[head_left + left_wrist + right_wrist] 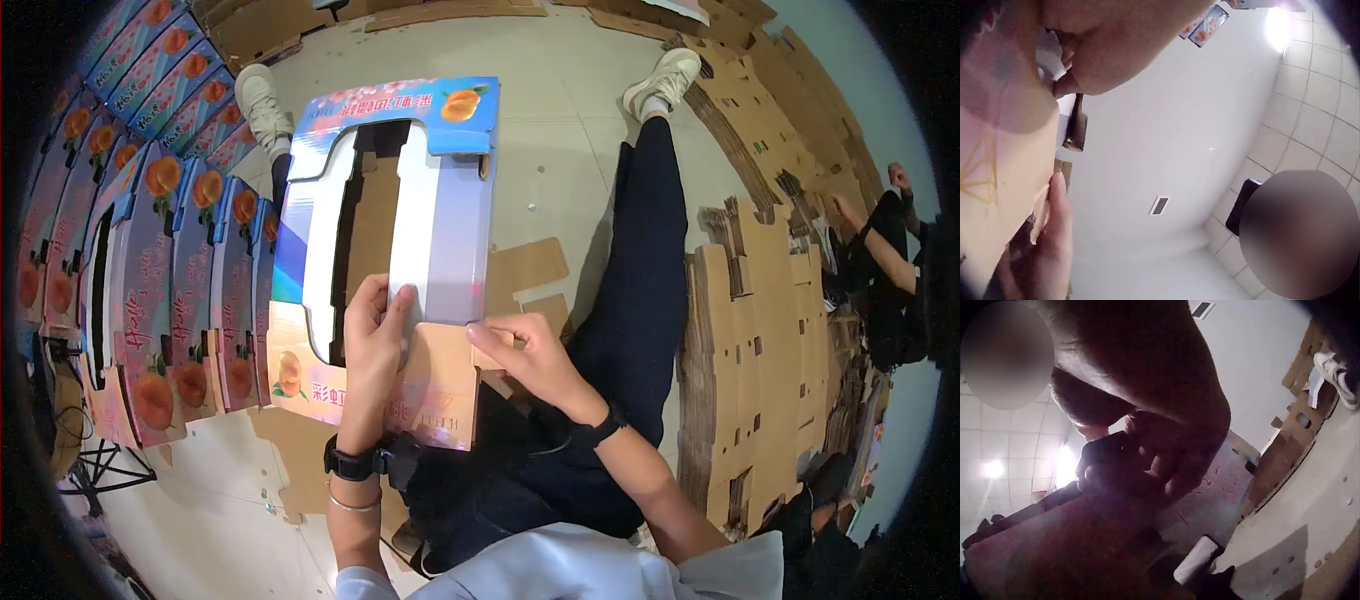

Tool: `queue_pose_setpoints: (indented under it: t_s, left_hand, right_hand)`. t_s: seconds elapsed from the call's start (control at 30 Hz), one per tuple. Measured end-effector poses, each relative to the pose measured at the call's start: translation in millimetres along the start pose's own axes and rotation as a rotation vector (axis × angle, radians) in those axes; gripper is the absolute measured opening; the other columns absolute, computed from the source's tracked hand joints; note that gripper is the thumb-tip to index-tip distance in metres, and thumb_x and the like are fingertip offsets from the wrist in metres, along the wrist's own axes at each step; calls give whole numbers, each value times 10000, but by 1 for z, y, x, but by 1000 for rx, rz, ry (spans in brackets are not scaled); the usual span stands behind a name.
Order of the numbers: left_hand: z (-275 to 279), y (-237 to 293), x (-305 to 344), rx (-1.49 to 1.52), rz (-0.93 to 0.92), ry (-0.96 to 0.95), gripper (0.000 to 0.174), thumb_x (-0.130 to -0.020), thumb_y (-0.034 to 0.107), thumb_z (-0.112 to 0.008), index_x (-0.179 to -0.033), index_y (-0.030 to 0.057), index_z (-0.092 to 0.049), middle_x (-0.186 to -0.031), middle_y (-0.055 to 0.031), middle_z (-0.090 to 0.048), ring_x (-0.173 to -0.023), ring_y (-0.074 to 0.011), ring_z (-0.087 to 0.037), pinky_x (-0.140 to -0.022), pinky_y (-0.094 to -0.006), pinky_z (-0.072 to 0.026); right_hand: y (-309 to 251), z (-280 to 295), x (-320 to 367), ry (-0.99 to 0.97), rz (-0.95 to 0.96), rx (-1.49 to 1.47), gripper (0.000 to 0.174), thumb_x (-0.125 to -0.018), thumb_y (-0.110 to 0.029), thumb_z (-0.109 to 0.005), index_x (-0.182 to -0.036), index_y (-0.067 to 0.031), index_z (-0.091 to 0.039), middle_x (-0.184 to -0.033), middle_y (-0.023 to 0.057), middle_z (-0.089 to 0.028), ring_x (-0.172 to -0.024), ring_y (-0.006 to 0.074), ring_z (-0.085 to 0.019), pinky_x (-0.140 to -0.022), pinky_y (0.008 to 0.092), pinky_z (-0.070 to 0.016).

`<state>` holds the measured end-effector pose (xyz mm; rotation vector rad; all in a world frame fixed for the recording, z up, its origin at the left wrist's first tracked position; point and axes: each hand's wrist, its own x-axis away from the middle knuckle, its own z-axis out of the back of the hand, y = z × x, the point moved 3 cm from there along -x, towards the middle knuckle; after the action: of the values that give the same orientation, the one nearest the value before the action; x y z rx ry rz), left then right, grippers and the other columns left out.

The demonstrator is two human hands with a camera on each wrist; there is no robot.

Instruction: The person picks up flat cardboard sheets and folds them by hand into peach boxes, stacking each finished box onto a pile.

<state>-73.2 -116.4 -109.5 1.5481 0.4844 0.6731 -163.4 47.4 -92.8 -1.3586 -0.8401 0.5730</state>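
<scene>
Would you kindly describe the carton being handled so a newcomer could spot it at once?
In the head view, find the outstretched trousered legs; near them, the left hand and right hand grip the carton. Unlike the fruit-printed boxes packed at picture left, it is held apart, its white-edged opening facing the camera.

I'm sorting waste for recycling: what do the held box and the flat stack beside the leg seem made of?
The box: probably printed cardboard, smooth and perhaps glossy outside; plain brown shows through its opening.
The stack: likely corrugated cardboard, matt brown, with layered edges.
</scene>
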Motion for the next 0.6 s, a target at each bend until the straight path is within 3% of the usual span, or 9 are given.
queue_pose_setpoints:
  t_s: [0.07, 0.13, 0.27, 0.33, 0.43, 0.47, 0.53, 0.57, 0.6]
  left_hand:
    - [-2, 2, -1, 12, -3, -22, 178, -952, 129, -597, -1040, -24, -577, -868, -31, -656, -757, -39, -567, -637, -186, -414]
    - [-3, -2, -5, 12, -31, -10, 183, -951, 127, -598, -1042, -30, -574, -880, -42, -664, -768, -43, -577, -647, -186, -421]
    - [1, -5, -8, -27, 13, -45, 205, -948, 128, -603, -1047, -48, -568, -889, -66, -679, -773, -57, -593, -658, -190, -436]
    - [-1, 0, -4, -40, -12, -37, 208, -945, 129, -608, -1043, -51, -570, -889, -73, -683, -775, -63, -600, -656, -190, -438]
    - [-1, 8, -1, -26, -28, 51, 210, -941, 132, -613, -1035, -51, -570, -892, -66, -681, -777, -62, -598, -662, -189, -438]
    - [-1, 10, -2, -69, -64, 61, 218, -944, 153, -614, -1025, -46, -575, -883, -53, -676, -769, -56, -584, -662, -189, -436]
    - [-6, 19, -1, -16, -60, 103, 195, -940, 163, -617, -991, -22, -587, -853, -25, -661, -751, -49, -557, -651, -191, -426]
    - [-3, 23, -3, 46, -29, 129, 176, -935, 159, -621, -975, -10, -591, -838, -15, -651, -742, -48, -547, -645, -195, -420]
    - [-1, 26, -5, 111, 2, 154, 158, -929, 155, -625, -959, 2, -595, -823, -6, -641, -733, -47, -538, -639, -199, -414]
  right_hand:
    - [1, 6, -6, -51, -35, 14, 291, -916, -233, -644, -826, 43, -659, -650, 1, -565, -621, 51, -469, -577, 238, -392]
    - [-1, 14, -11, 63, 168, 326, 293, -909, -221, -651, -784, 45, -655, -619, 22, -559, -608, 51, -481, -574, 237, -396]
    - [-4, 18, -14, 23, 117, 240, 246, -887, -185, -673, -796, 40, -638, -648, 41, -555, -647, 73, -508, -606, 242, -411]
    - [2, 17, -15, 114, 336, 304, 223, -880, -210, -669, -846, 1, -605, -772, 79, -604, -663, 190, -575, -632, 294, -461]
    - [-12, 11, -10, 255, 532, 472, 137, -799, -115, -682, -896, -69, -598, -1032, 84, -575, -953, 263, -589, -796, 355, -462]
    - [-15, 4, -9, 260, 522, 446, 137, -799, -115, -682, -896, -69, -598, -1032, 84, -575, -953, 263, -589, -796, 355, -462]
    - [-29, -16, -3, 143, 896, 774, 174, -746, -135, -680, -899, -94, -609, -1017, 74, -569, -1065, 236, -563, -984, 437, -400]
    - [-33, -24, 0, 147, 892, 766, 174, -746, -135, -680, -899, -94, -609, -1017, 74, -569, -1065, 236, -563, -984, 437, -400]
    - [-35, -35, 7, 108, 895, 836, 173, -744, -156, -664, -901, -107, -611, -1026, 58, -568, -1122, 219, -535, -1053, 487, -324]
